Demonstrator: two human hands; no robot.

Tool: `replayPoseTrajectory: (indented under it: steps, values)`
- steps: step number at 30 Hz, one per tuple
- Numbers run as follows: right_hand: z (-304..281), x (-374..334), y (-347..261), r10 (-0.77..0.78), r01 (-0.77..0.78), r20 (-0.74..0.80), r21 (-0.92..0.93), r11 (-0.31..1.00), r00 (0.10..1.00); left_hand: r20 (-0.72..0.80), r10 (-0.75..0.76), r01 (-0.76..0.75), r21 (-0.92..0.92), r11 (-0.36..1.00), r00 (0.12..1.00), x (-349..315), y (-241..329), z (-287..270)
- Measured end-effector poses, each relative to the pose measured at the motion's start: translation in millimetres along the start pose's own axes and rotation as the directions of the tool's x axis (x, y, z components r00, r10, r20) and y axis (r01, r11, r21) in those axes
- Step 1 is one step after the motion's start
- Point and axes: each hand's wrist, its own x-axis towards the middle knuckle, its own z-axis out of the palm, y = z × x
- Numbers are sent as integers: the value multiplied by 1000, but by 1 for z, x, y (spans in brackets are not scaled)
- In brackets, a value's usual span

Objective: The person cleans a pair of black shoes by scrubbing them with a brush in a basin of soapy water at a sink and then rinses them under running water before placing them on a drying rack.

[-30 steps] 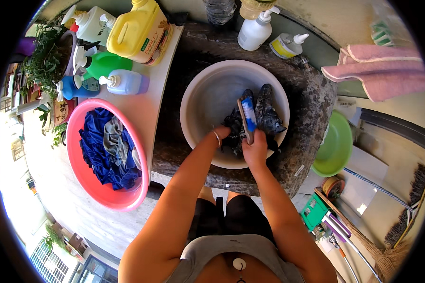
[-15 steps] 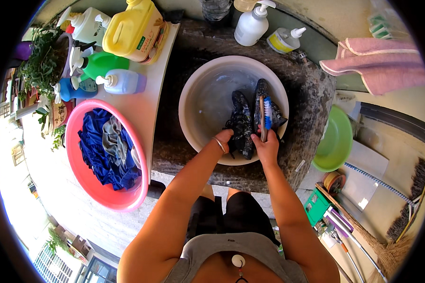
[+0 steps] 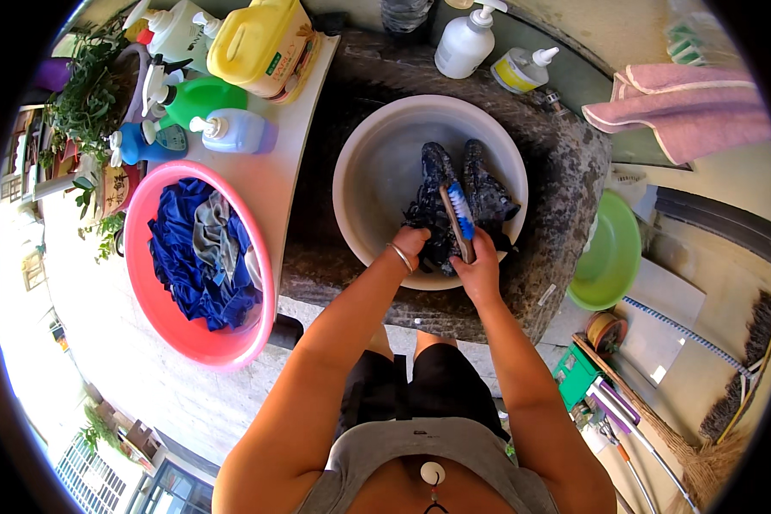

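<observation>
Two dark speckled shoes lie side by side in a pale round basin (image 3: 344,193) with some water in it. My left hand (image 3: 412,242) is closed on the heel end of the left shoe (image 3: 436,164), its fingertips partly hidden. In my right hand (image 3: 480,267) is a scrub brush (image 3: 459,216) with a wooden back and blue and white bristles. The brush slants over the left shoe, its bristles turned toward the right shoe (image 3: 486,184). Whether the brush touches the left shoe I cannot tell.
The basin stands on a dark, worn slab (image 3: 565,163). To the left, a pink tub (image 3: 146,274) holds blue and grey clothes, beside several bottles and a yellow jug (image 3: 253,43). Two pump bottles stand behind the basin. A green basin (image 3: 610,253) and brooms are at right.
The brush has tipped from nearly upright to a leftward slant and come over the left shoe. That shoe has shifted slightly away from me. My left hand still grips it.
</observation>
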Motion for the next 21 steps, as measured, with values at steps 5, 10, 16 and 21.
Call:
replayPoseTrajectory:
  steps: [5, 10, 16, 21]
  values:
    - [8, 1, -3, 159, -154, -26, 140, 978, 987, -108, 101, -94, 74, 993, 989, -10, 5, -1]
    - [8, -1, -29, 187, -184, -2, 178, 967, 982, -91, 413, -137, 861, 490, 906, -38, 29, 17]
    - [30, 4, -36, 195, -197, 26, 140, 970, 980, 211, 699, -334, 942, 42, 683, -79, 40, 29]
    - [37, 14, -33, 286, -289, 45, 201, 936, 957, 293, 725, -357, 932, -69, 624, -101, 54, 29]
